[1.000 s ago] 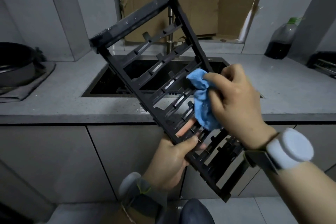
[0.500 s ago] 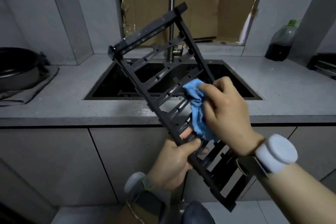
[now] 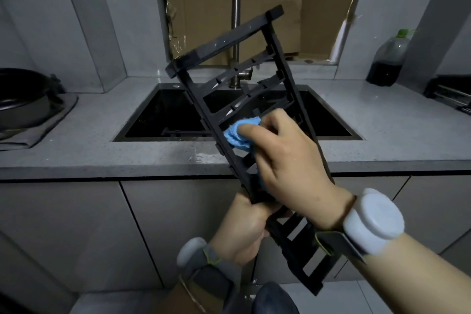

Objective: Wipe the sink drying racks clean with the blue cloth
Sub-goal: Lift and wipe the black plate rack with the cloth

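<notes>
A black slatted drying rack [image 3: 224, 41] is held tilted in the air in front of the sink, its top bar up toward the tap. My left hand [image 3: 244, 227] grips the rack's left rail from below, near its lower half. My right hand [image 3: 285, 163] holds a bunched blue cloth [image 3: 238, 134] and presses it against the slats at the rack's left side, about midway along. Most of the cloth is hidden under my fingers.
A dark sink [image 3: 163, 115] with a steel tap [image 3: 235, 33] sits in the grey counter [image 3: 89, 150]. A black pan [image 3: 20, 99] on a grey mat stands left. A dark bottle [image 3: 387, 61] and another black rack [image 3: 451, 94] are on the right.
The rack has swung more upright and shifted right. My right hand slid the blue cloth leftward across the slats to the left rail. My left hand kept its grip.
</notes>
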{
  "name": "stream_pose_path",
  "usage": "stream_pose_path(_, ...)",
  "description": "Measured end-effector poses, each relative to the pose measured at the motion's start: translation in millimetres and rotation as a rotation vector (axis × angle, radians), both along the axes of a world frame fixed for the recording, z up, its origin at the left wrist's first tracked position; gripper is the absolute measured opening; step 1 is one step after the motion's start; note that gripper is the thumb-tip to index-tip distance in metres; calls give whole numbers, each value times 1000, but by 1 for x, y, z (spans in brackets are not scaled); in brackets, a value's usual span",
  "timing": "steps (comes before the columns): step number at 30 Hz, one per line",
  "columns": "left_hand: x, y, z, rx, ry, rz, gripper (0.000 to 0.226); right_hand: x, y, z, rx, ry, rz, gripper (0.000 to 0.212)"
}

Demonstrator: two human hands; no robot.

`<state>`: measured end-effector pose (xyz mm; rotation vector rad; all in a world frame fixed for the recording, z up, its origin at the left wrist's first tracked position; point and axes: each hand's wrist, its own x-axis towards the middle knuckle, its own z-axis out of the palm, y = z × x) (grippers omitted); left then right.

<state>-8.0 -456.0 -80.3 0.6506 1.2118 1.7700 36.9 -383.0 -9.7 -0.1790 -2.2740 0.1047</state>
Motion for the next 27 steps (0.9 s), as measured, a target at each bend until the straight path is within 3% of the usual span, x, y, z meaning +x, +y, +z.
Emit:
stream_pose_path(6,0,-2,-3,-68,-6,26,20,-3,9,0,-18,34,-50,33)
stream_pose_path(15,4,-3,-2,-59,-32,-3,30,-2,-1,-4,-17,5,-59,31)
stream_pose_path(27,-1,-8,-1,-87,-49,-82,30,7,27,7,-141,215,-180,36)
